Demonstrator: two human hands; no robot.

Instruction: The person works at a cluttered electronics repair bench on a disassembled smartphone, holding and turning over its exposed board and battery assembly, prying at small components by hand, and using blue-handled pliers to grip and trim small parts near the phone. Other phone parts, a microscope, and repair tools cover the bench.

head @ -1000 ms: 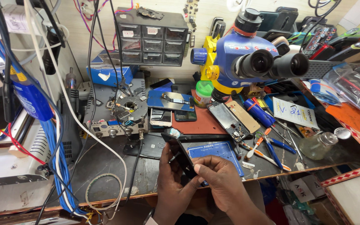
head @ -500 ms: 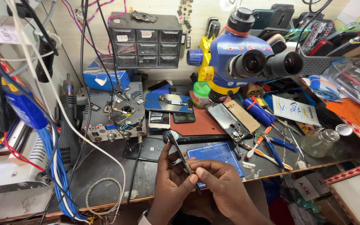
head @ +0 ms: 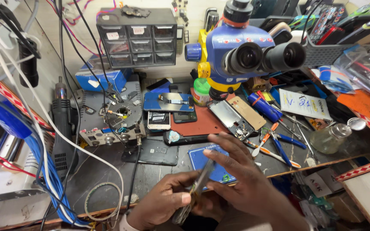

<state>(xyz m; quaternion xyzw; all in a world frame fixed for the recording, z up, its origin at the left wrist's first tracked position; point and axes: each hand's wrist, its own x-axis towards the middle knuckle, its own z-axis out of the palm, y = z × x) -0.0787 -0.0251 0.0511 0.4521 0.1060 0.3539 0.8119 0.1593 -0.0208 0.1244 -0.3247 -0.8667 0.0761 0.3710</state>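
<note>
Cluttered from edge to edge, the repair bench [head: 108,171] carries a blue stereo microscope [head: 240,47] at one o'clock, a grey parts drawer cabinet [head: 140,38] at twelve, and a round heating fixture [head: 118,113] at ten. I watch both hands at six o'clock, close to the near edge. A second ago the phone lay flatter in them, its dark face partly toward the camera; now the phone [head: 195,192] is turned up on edge, so I see only a thin side running from the blue mat [head: 200,158] down toward the wrists. My left hand [head: 163,205] is closed on its lower part, thumb pressed to the side. My right hand [head: 240,179] rests against the upper part with fingers spread, not clenched. I judge the change as a turn to get at the phone's edge. Orange-handled pliers [head: 275,147] and a glass bottle [head: 330,137] lie at three o'clock, untouched.
</note>
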